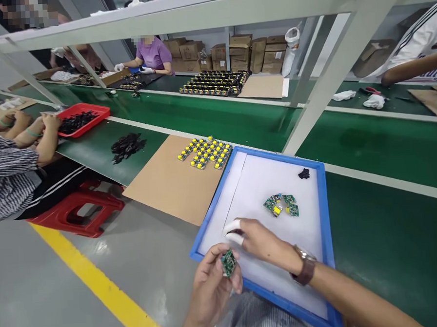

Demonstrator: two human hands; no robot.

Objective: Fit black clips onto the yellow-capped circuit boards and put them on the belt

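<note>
My left hand (pixel 215 281) holds a small green circuit board (pixel 228 263) between thumb and fingers, over the near left edge of a blue-rimmed tray (pixel 326 216). Just above it is my right hand (pixel 257 239), with white finger covers on the thumb and forefinger. A thin dark piece (pixel 234 232) lies between those two fingertips. Several green circuit boards (pixel 289 199), one with a yellow part (pixel 277 210), rest on the tray's white liner. Near the far right corner of the tray sits a small heap of black pieces (pixel 304 173).
Left of the tray, a cardboard sheet (pixel 168 185) carries rows of yellow-topped boards (pixel 203 152). Beyond are a black pile (pixel 127 146), a red tray (pixel 108 112) and a seated person (pixel 13 169). A slanted metal post (pixel 317 95) rises behind the blue tray.
</note>
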